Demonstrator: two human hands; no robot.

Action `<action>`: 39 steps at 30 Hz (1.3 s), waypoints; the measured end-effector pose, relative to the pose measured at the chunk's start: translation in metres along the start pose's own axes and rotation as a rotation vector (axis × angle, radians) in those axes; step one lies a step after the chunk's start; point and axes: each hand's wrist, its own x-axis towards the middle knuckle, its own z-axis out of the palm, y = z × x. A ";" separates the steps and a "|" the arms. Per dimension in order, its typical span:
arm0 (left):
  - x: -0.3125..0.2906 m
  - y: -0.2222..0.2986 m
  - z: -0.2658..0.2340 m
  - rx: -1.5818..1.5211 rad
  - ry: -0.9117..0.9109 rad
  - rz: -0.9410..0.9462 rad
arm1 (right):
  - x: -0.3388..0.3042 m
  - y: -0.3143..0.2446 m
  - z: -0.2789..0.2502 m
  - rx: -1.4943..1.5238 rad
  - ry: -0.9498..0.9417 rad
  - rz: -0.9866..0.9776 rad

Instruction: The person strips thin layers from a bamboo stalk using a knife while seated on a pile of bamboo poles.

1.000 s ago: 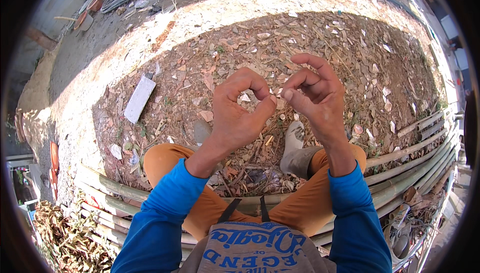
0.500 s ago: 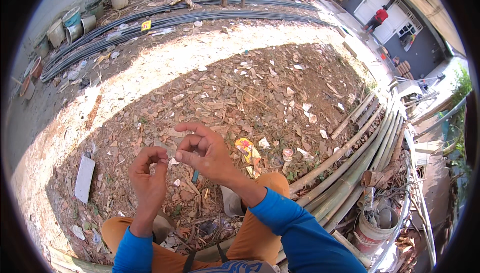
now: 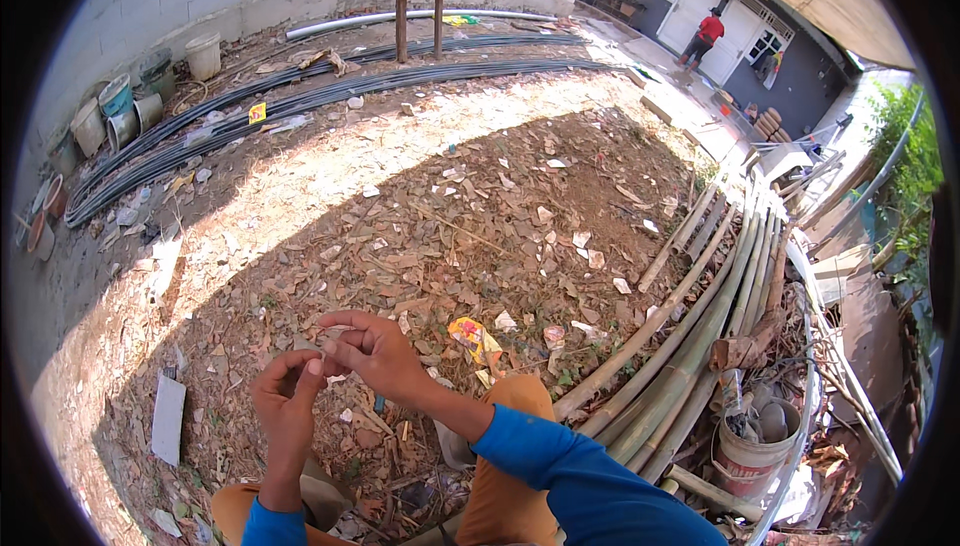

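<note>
Both my hands meet in front of me, low over the littered ground. My left hand (image 3: 284, 404) is closed in a pinch, thumb against curled fingers. My right hand (image 3: 378, 358) comes across from the right, its thumb and fingertips drawn together beside the left fingertips. Anything between them is too small to make out. Beneath the hands lie dry leaves and pale chips, and a crumpled yellow wrapper (image 3: 474, 338) rests just right of my right hand. My bent knee (image 3: 512, 416) in orange-brown trousers shows below it.
Bamboo poles (image 3: 690, 346) lie in a bundle at right, beside a bucket (image 3: 755, 451) holding tools. A pale slab (image 3: 168, 420) lies at left. Beyond are long dark rods (image 3: 330, 83), old buckets (image 3: 118, 98) and a wooden stand (image 3: 402, 6). A person in red (image 3: 704, 38) stands near the far doors.
My right hand's fingers have come in closer to my left fingertips. The view has tilted upward, so more of the wall and building shows.
</note>
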 end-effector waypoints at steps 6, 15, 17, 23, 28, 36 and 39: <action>0.003 -0.009 -0.002 0.024 -0.002 0.042 | 0.002 -0.005 0.000 0.004 -0.005 0.005; 0.004 -0.005 -0.006 0.072 -0.018 -0.006 | 0.003 -0.001 0.002 -0.050 0.005 0.009; 0.004 -0.005 -0.005 0.069 -0.021 -0.005 | 0.003 -0.001 0.001 -0.067 -0.001 0.021; 0.004 -0.013 -0.008 0.286 0.014 0.057 | 0.006 0.006 0.006 -0.139 0.000 0.000; 0.003 -0.008 -0.002 0.472 -0.006 0.330 | 0.006 0.003 0.004 -0.198 -0.014 0.002; 0.000 -0.008 -0.004 0.820 -0.025 0.449 | 0.005 0.013 0.002 -0.298 -0.045 -0.034; -0.001 -0.009 -0.005 0.853 -0.039 0.453 | 0.003 0.013 0.003 -0.274 -0.038 -0.049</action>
